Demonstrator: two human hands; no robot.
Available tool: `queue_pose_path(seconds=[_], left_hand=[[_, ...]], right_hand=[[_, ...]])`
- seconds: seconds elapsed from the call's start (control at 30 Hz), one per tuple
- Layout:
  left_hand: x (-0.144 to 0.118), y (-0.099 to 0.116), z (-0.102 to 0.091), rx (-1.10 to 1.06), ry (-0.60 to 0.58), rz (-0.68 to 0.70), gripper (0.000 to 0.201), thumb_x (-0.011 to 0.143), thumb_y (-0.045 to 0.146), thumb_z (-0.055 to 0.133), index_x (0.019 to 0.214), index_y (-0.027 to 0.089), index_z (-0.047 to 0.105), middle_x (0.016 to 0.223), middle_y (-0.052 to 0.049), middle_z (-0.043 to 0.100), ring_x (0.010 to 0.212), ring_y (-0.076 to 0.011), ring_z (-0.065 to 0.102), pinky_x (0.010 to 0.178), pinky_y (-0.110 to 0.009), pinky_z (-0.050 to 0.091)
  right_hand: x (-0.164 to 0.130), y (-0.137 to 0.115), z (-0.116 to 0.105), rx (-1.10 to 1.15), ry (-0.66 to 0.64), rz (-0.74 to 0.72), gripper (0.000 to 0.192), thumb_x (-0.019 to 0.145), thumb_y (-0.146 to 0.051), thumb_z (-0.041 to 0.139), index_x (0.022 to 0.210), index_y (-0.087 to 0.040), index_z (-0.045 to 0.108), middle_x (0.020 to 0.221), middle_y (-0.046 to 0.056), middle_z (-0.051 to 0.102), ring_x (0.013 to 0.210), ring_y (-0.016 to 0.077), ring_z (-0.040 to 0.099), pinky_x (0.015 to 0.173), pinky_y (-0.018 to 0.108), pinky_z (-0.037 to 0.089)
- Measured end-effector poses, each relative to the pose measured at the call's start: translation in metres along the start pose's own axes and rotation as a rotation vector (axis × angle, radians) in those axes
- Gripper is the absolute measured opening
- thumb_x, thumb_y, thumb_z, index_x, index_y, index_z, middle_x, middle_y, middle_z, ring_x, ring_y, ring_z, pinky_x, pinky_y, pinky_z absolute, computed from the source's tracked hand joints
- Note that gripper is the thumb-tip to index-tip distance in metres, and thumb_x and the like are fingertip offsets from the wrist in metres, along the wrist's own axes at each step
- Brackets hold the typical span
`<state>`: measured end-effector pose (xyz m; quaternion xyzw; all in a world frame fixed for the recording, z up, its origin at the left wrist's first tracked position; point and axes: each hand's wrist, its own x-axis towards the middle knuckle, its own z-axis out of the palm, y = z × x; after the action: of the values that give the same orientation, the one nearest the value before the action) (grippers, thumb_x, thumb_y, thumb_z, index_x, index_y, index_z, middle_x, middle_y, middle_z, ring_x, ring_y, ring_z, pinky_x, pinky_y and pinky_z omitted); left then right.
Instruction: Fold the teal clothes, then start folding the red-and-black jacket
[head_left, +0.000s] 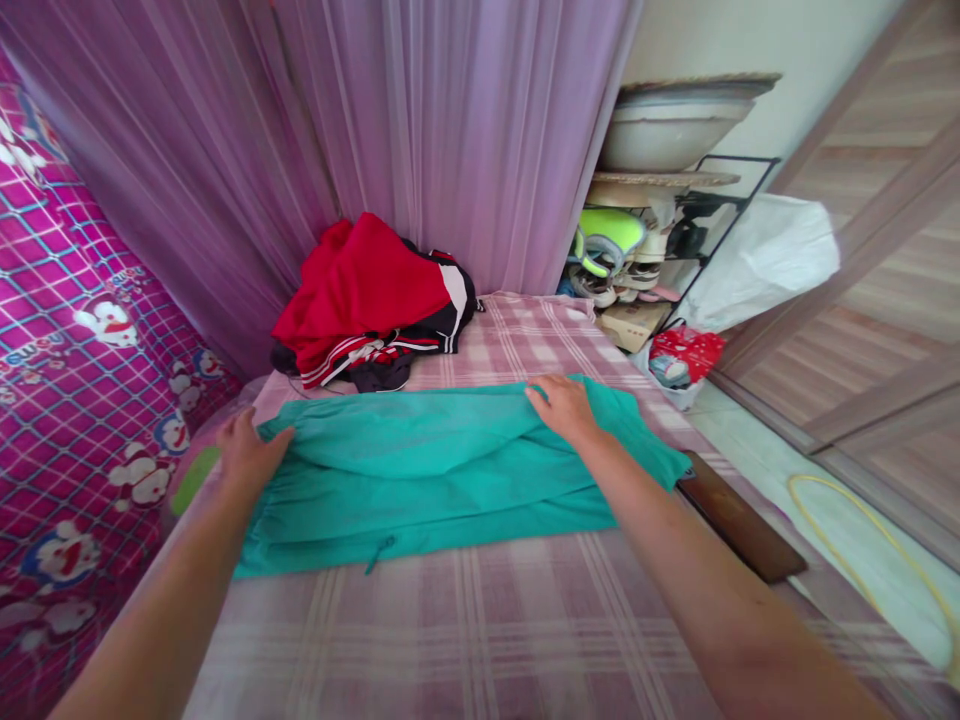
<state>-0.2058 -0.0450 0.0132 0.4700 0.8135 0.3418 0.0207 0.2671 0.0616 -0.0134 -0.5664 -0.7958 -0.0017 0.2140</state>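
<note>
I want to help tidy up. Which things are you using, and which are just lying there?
In use:
- green garment
- left hand and right hand, both on it

Lying about:
- red clothes pile
- shoe rack
- white bag
- yellow hoop

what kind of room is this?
Likely a bedroom at home: a bed with a plaid sheet, a purple net curtain like a mosquito net, a clothes pile, and a shoe rack beside the bed.
</note>
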Motion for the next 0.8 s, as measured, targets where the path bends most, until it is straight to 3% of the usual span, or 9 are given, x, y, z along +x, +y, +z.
queue_pose_path(seconds=[0.07, 0.1, 0.17, 0.23, 0.33, 0.47, 0.57, 0.7, 0.8], left_hand=[[-0.018, 0.018, -0.002, 0.097, 0.060, 0.230, 0.046, 0.077, 0.034, 0.068, 0.118, 0.014, 0.060, 0.131, -0.016, 0.059, 0.130, -0.0343, 0.051, 0.108, -0.053, 0.044], [-0.032, 0.030, 0.000, 0.103, 0.020, 0.380, 0.038, 0.081, 0.036, 0.066, 0.114, 0.017, 0.063, 0.127, -0.013, 0.061, 0.125, -0.0316, 0.055, 0.106, -0.050, 0.045], [-0.067, 0.059, 0.009, 0.095, -0.195, 0.622, 0.022, 0.088, 0.039, 0.060, 0.100, 0.022, 0.067, 0.107, -0.007, 0.069, 0.104, -0.0253, 0.064, 0.097, -0.042, 0.050], [-0.102, 0.088, 0.024, 0.145, -0.346, 0.751, 0.021, 0.091, 0.041, 0.060, 0.095, 0.023, 0.068, 0.098, -0.005, 0.070, 0.095, -0.0243, 0.065, 0.090, -0.040, 0.049], [-0.137, 0.120, 0.050, 0.255, -0.420, 0.808, 0.025, 0.089, 0.044, 0.064, 0.098, 0.021, 0.068, 0.099, -0.007, 0.069, 0.097, -0.0276, 0.063, 0.088, -0.043, 0.046], [-0.138, 0.135, 0.065, 0.393, -0.416, 0.797, 0.023, 0.092, 0.037, 0.061, 0.104, 0.018, 0.067, 0.103, -0.011, 0.068, 0.101, -0.0304, 0.062, 0.089, -0.045, 0.045], [-0.123, 0.137, 0.057, 0.435, -0.419, 0.820, 0.019, 0.095, 0.022, 0.052, 0.106, 0.019, 0.068, 0.102, -0.011, 0.068, 0.097, -0.0277, 0.063, 0.086, -0.042, 0.046], [-0.109, 0.139, 0.043, 0.383, -0.276, 0.899, 0.029, 0.096, 0.014, 0.046, 0.113, 0.020, 0.068, 0.107, -0.011, 0.067, 0.099, -0.0258, 0.062, 0.088, -0.040, 0.048], [-0.118, 0.133, 0.048, 0.319, -0.339, 0.996, 0.029, 0.095, 0.012, 0.046, 0.111, 0.021, 0.069, 0.107, -0.010, 0.068, 0.099, -0.0238, 0.063, 0.090, -0.039, 0.049]], right_hand=[[-0.007, -0.005, -0.002, 0.037, -0.039, -0.076, 0.032, 0.096, -0.031, 0.047, 0.115, -0.020, 0.071, 0.119, 0.011, 0.071, 0.115, 0.0263, 0.062, 0.102, 0.042, 0.044], [-0.011, -0.006, -0.003, 0.046, -0.075, -0.114, 0.031, 0.094, -0.029, 0.049, 0.116, -0.020, 0.071, 0.122, 0.011, 0.070, 0.116, 0.0260, 0.061, 0.103, 0.042, 0.043], [-0.021, -0.006, -0.005, 0.034, -0.151, -0.174, 0.037, 0.087, -0.023, 0.055, 0.121, -0.022, 0.069, 0.133, 0.010, 0.065, 0.123, 0.0265, 0.057, 0.106, 0.043, 0.041], [-0.031, -0.003, -0.007, -0.013, -0.201, -0.194, 0.049, 0.081, -0.018, 0.057, 0.130, -0.024, 0.065, 0.144, 0.010, 0.057, 0.131, 0.0280, 0.051, 0.109, 0.047, 0.038], [-0.039, 0.003, -0.011, -0.122, -0.197, -0.185, 0.052, 0.082, -0.014, 0.056, 0.134, -0.022, 0.063, 0.149, 0.011, 0.053, 0.134, 0.0289, 0.047, 0.110, 0.048, 0.034], [-0.029, 0.008, -0.022, -0.224, -0.178, -0.198, 0.032, 0.094, -0.020, 0.051, 0.116, -0.022, 0.075, 0.130, 0.010, 0.069, 0.118, 0.0277, 0.057, 0.101, 0.043, 0.039], [-0.013, 0.010, -0.033, -0.260, -0.129, -0.211, 0.033, 0.098, -0.023, 0.047, 0.112, -0.023, 0.077, 0.118, 0.009, 0.074, 0.107, 0.0259, 0.060, 0.093, 0.040, 0.042], [0.002, 0.013, -0.044, -0.266, 0.024, -0.194, 0.037, 0.099, -0.020, 0.043, 0.116, -0.022, 0.076, 0.114, 0.009, 0.074, 0.104, 0.0248, 0.059, 0.094, 0.038, 0.043], [-0.004, 0.012, -0.041, -0.287, -0.034, -0.163, 0.039, 0.098, -0.017, 0.042, 0.116, -0.021, 0.076, 0.116, 0.010, 0.073, 0.107, 0.0247, 0.058, 0.097, 0.037, 0.044]])
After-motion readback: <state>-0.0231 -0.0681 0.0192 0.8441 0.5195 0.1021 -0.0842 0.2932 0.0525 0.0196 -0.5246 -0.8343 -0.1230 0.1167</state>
